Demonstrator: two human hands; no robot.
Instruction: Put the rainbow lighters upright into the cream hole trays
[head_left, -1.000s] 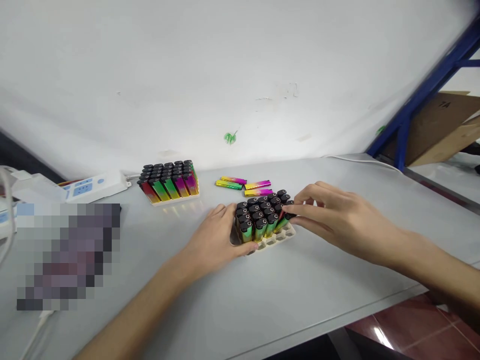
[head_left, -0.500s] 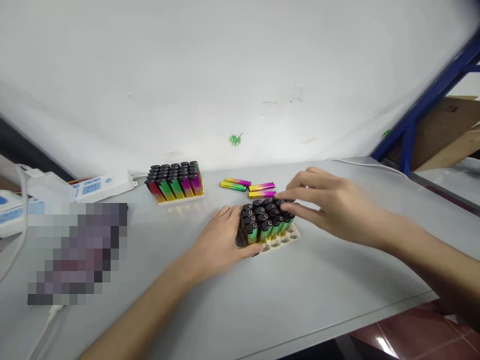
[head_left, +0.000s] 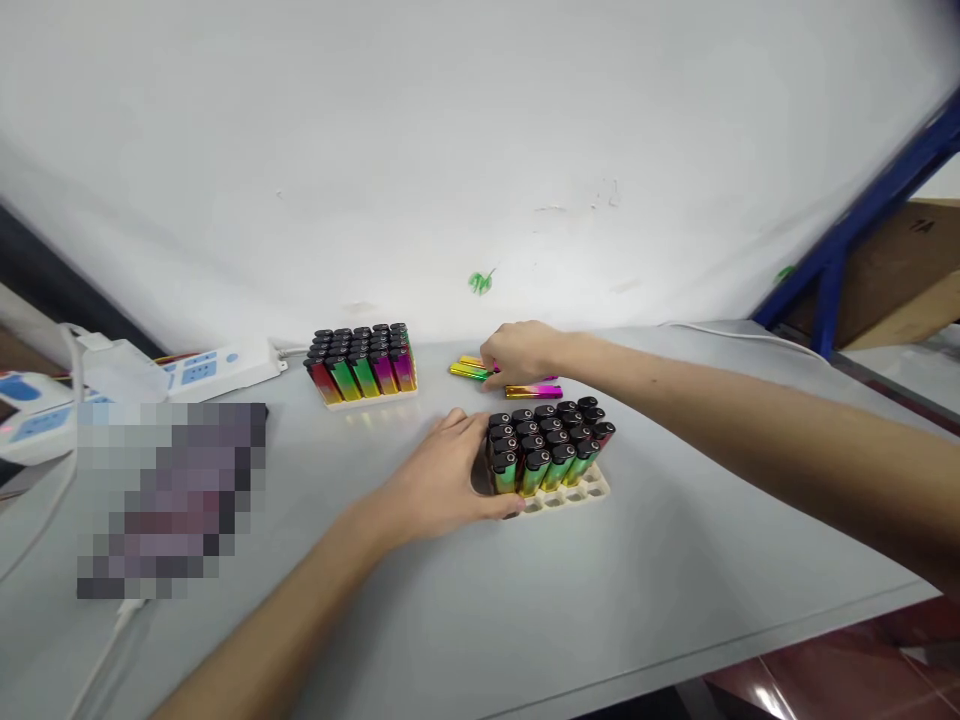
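Observation:
My left hand (head_left: 439,480) is wrapped round the left end of a cream tray (head_left: 574,500) with holes, thumb along its front edge. Rows of black-topped lighters (head_left: 555,440) with shiny coloured bodies stand upright in it; holes along the front row are bare. My right hand (head_left: 525,350) is behind this tray, fingers curled down over the loose lighters, thumb and fingers closed about one that is mostly hidden. A yellow-green lighter (head_left: 469,371) lies at its fingertips, and a yellow-magenta lighter (head_left: 532,391) lies just in front of it.
A second tray (head_left: 371,399) packed with upright lighters stands at the back left. Power strips (head_left: 225,368), a white cable and a blurred-out flat object (head_left: 176,500) are on the left. A wall closes off the back; blue shelving (head_left: 832,290) with cardboard boxes stands right.
My right hand has left the lighters in the near tray and moved back and left to the loose ones. My left hand stays on the tray. The view has shifted slightly.

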